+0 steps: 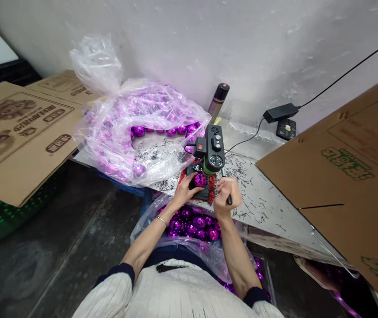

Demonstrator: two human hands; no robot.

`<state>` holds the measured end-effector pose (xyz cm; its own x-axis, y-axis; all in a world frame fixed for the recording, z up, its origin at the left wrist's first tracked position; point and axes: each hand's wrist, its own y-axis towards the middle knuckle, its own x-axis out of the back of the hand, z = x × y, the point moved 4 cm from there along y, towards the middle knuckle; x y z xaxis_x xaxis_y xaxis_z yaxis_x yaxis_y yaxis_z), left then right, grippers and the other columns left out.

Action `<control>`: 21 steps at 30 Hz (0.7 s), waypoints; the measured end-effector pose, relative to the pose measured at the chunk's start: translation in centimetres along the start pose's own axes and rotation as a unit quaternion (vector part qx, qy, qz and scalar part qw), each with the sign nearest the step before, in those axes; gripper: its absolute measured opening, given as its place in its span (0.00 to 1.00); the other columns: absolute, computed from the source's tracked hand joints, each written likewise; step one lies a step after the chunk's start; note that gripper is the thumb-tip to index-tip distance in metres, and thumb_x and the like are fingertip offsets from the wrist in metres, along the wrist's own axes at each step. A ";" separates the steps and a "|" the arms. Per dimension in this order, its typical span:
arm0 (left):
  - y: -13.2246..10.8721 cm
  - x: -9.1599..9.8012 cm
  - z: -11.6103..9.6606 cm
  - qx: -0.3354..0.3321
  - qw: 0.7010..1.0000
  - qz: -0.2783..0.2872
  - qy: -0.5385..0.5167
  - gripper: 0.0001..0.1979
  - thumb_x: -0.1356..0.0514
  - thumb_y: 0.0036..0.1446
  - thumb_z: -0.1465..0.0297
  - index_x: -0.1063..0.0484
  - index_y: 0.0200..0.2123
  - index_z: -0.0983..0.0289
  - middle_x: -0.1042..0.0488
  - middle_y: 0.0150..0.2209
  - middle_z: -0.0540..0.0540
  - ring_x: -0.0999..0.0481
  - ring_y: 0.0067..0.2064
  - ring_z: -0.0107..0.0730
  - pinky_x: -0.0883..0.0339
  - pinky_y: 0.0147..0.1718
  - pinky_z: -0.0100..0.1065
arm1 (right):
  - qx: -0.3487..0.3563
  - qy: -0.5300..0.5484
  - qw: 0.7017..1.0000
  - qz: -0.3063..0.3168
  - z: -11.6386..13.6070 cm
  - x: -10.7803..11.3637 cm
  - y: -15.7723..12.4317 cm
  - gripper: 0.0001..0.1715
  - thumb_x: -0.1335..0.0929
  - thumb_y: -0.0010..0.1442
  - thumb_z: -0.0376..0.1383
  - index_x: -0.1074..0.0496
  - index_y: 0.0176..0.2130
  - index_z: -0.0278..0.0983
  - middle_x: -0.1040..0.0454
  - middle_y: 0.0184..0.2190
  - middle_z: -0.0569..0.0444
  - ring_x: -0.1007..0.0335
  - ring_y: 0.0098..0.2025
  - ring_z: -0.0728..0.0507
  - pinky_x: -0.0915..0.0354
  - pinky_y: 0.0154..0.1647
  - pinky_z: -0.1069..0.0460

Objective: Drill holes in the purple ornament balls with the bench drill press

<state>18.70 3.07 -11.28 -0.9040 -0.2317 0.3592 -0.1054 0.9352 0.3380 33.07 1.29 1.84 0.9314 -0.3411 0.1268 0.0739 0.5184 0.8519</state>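
My left hand point(185, 190) pinches a shiny purple ball ornament point(200, 179) under the head of a small black bench drill press point(214, 150). The ball sits over the machine's dark base point(199, 193), which rests on a red mat point(211, 187). Wrapped around the machine's black-ended lever point(229, 199) is my right hand point(227, 194), closed in a fist. Below my wrists, an open clear plastic bag point(189, 240) holds many purple balls point(193, 223). Whether the tool tip touches the ball cannot be made out.
A clear bag of purple balls point(142, 106) stands at the back left. Dark shavings litter the table point(255, 194). A spray can point(219, 102) and a power adapter point(281, 112) are behind the machine. Cardboard boxes point(26, 132) flank the left, and another carton point(351, 176) the right.
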 end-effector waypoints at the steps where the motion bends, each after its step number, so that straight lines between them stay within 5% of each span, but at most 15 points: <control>1: -0.1 0.1 -0.1 -0.003 1.000 -0.012 0.006 0.31 0.30 0.58 0.59 0.31 0.62 0.60 0.24 0.58 0.62 0.24 0.60 0.48 0.30 0.60 0.49 | -0.030 0.002 1.000 0.003 0.4 0.1 1.0 0.20 0.40 0.71 0.32 0.38 0.26 0.39 0.33 0.24 0.59 0.32 0.28 0.50 0.39 0.31 0.52; 5: -3.4 1.1 -1.4 -0.070 0.994 -0.059 0.057 0.32 0.32 0.60 0.55 0.34 0.64 0.60 0.24 0.58 0.63 0.23 0.59 0.48 0.30 0.60 0.51 | -0.092 0.012 0.995 0.022 1.7 0.2 3.0 0.22 0.39 0.71 0.35 0.38 0.24 0.40 0.34 0.23 0.59 0.33 0.29 0.49 0.39 0.32 0.51; 9: -9.7 1.1 -3.0 -0.195 0.970 0.033 0.141 0.38 0.34 0.57 0.47 0.33 0.63 0.63 0.21 0.54 0.66 0.20 0.55 0.49 0.25 0.52 0.47 | -0.065 -0.002 0.998 0.017 1.7 0.2 1.9 0.21 0.39 0.71 0.35 0.37 0.24 0.40 0.33 0.23 0.58 0.32 0.30 0.48 0.37 0.34 0.50; 12: -10.9 2.8 -3.5 -0.235 0.955 0.033 0.177 0.40 0.38 0.58 0.43 0.32 0.63 0.65 0.21 0.52 0.67 0.20 0.53 0.49 0.25 0.50 0.46 | -0.048 -0.009 0.999 0.012 1.3 0.1 0.9 0.21 0.39 0.70 0.34 0.36 0.25 0.39 0.32 0.24 0.57 0.31 0.30 0.48 0.37 0.34 0.49; 16: -3.8 10.8 -2.8 -0.123 0.956 -0.092 0.251 0.20 0.51 0.74 0.62 0.27 0.59 0.61 0.20 0.52 0.63 0.22 0.56 0.44 0.33 0.60 0.46 | -0.045 -0.007 0.999 0.003 0.9 0.1 0.6 0.21 0.38 0.70 0.35 0.36 0.24 0.39 0.32 0.23 0.57 0.31 0.29 0.47 0.37 0.33 0.49; 18: 1.0 15.6 -2.0 -0.032 0.943 -0.076 0.321 0.20 0.53 0.73 0.68 0.26 0.58 0.64 0.19 0.50 0.65 0.21 0.55 0.46 0.37 0.62 0.49 | -0.047 -0.007 0.999 0.002 0.9 0.1 0.6 0.21 0.38 0.70 0.35 0.36 0.24 0.40 0.32 0.23 0.57 0.31 0.29 0.47 0.37 0.33 0.49; 21: 5.7 21.1 -0.6 0.110 0.889 0.043 0.442 0.19 0.51 0.69 0.74 0.23 0.53 0.71 0.18 0.41 0.68 0.19 0.49 0.51 0.40 0.61 0.53 | -0.050 -0.011 0.999 0.004 1.0 0.1 0.4 0.21 0.39 0.70 0.35 0.35 0.24 0.40 0.31 0.24 0.56 0.30 0.30 0.46 0.36 0.33 0.48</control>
<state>-0.71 3.37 -1.31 -0.2431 -0.1859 0.9520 -0.2186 0.9667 0.1329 32.86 0.69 2.70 0.9240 -0.3533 0.1462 0.1025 0.5974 0.7954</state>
